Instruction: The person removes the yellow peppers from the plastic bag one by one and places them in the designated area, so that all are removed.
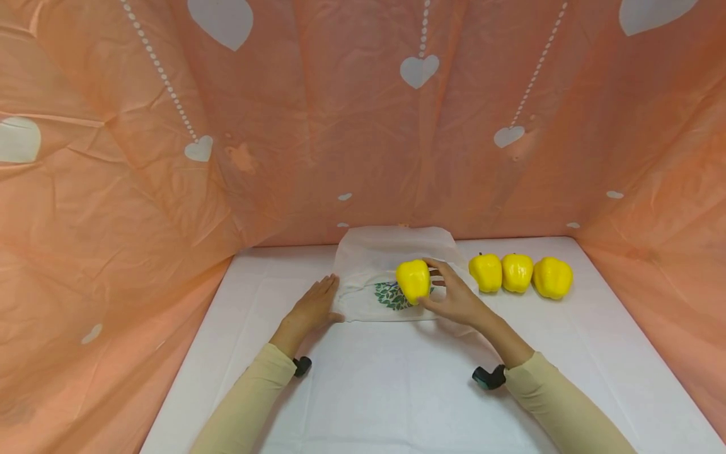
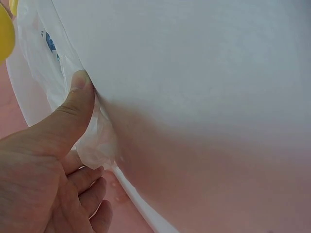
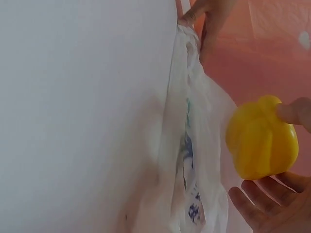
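Note:
My right hand [image 1: 454, 296] holds a yellow bell pepper [image 1: 413, 280] between thumb and fingertips over a thin white plastic bag [image 1: 357, 302]. In the right wrist view the lobed end of the bell pepper [image 3: 262, 141] shows, with the thumb on one side and the fingers on the other. The bag lies flat, its printed leaf pattern [image 1: 391, 296] partly hidden by the held pepper. At the bag's left side rests my left hand [image 1: 311, 306], fingers extended and thumb spread. In the left wrist view its thumb [image 2: 73, 109] lies along the edge of the crinkled bag [image 2: 102, 141].
Three more yellow bell peppers stand in a row to the right of the bag: one near it [image 1: 486, 272], a middle one [image 1: 517, 273] and an outer one [image 1: 553, 278]. A white cloth [image 1: 363, 391] covers the table. An orange curtain [image 1: 351, 126] with hearts encloses the back and sides.

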Demonstrator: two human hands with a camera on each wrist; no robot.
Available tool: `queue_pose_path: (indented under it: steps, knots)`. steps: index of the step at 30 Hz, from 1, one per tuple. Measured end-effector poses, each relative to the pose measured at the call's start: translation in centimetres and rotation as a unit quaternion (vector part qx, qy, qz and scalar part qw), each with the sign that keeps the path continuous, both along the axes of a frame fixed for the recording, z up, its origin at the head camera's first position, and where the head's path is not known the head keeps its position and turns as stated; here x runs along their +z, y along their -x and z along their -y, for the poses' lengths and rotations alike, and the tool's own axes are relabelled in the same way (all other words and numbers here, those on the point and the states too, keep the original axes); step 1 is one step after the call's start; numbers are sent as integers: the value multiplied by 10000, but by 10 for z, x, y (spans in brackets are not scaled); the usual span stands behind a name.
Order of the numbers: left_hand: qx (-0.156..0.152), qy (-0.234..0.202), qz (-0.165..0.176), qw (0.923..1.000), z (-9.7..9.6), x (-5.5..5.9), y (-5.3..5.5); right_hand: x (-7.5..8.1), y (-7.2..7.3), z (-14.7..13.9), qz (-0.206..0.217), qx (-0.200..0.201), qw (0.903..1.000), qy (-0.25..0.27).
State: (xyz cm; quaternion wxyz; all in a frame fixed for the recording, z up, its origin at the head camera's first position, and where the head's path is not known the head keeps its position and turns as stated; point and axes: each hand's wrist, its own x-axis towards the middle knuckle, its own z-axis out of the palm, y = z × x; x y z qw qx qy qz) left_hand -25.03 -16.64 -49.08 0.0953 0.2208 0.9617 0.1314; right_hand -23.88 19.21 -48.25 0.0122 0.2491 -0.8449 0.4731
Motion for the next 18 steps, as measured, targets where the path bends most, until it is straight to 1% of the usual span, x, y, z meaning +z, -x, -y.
queue_pose_path:
  steps: [7,11,16,18]
  knots:
    - [-3,-8,27,10000,0,-1,1,4,-1,-17,101,-221,9997,61]
    - [-4,18,24,10000,1,-2,1,8,-4,-26,259,-342,9990,124]
    - [7,-14,59,10000,1,-2,0,9,-7,-38,257,-495,9984,119]
    - [9,-47,60,10000,1,-2,0,10,-8,-43,319,-563,9978,128]
